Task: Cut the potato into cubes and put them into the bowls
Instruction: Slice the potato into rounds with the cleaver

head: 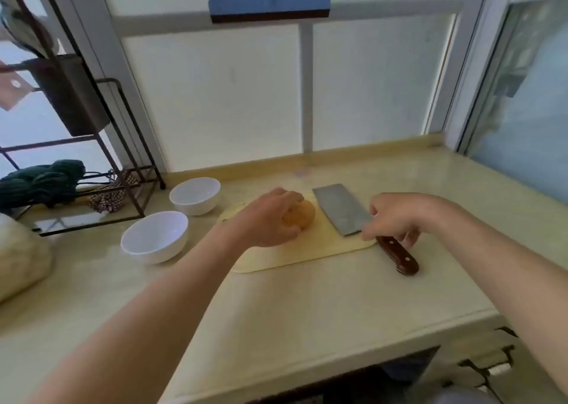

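A round yellow-brown potato (302, 214) lies on the pale cutting board (307, 256). My left hand (267, 219) covers its left side, fingers curled round it. A cleaver rests flat on the board's right end, its grey blade (341, 210) pointing away and its brown wooden handle (399, 257) sticking out over the counter. My right hand (396, 219) hovers on the handle's front end with fingers reaching down on both sides, not closed round it. Two empty white bowls (196, 208) (153, 254) stand left of the board.
A dark metal rack (123, 157) with a green cloth (43, 182) stands at the back left. A pale plastic bag (21, 259) lies at the left edge. Windows close off the back and right. The counter's front edge (338, 370) drops off below.
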Demonstrator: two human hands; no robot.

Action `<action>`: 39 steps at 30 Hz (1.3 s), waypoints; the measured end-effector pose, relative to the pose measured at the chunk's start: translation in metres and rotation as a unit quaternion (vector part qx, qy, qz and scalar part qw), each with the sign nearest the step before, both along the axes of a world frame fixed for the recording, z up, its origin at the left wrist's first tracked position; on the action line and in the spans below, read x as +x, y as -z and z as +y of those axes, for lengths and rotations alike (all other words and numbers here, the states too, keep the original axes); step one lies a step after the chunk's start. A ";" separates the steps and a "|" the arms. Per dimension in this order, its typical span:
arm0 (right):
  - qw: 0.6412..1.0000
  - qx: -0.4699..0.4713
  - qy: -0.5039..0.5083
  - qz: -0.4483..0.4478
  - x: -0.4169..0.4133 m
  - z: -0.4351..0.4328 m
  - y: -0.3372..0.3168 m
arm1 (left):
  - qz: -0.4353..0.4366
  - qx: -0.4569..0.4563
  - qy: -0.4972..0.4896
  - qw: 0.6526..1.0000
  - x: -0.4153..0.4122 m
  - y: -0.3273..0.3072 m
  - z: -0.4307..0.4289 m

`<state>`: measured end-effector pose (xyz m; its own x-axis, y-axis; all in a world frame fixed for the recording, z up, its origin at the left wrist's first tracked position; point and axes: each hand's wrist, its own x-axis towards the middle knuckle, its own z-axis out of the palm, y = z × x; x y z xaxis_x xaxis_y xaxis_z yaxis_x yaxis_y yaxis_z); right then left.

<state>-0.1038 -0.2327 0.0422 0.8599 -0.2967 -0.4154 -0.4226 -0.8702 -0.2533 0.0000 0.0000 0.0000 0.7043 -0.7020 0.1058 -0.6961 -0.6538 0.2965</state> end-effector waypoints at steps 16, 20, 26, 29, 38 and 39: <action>0.996 0.055 0.068 -0.014 0.013 -0.024 0.030 | -0.069 0.008 0.040 0.997 0.031 0.012 -0.015; 0.989 0.118 0.077 -0.038 0.021 -0.024 0.036 | -0.088 -0.024 0.054 0.994 0.036 0.021 -0.019; 0.986 0.132 0.046 -0.096 0.031 -0.016 0.022 | -0.074 -0.098 0.048 0.991 0.036 0.026 -0.020; 0.984 0.146 0.002 -0.100 0.032 -0.001 0.013 | -0.067 -0.093 0.056 0.992 0.036 0.025 -0.020; 0.987 0.079 -0.082 -0.112 0.043 0.032 -0.006 | -0.101 -0.089 0.080 0.988 0.027 0.022 -0.025; 0.988 0.075 -0.087 -0.103 0.046 0.032 -0.005 | -0.107 -0.088 0.081 0.987 0.027 0.022 -0.025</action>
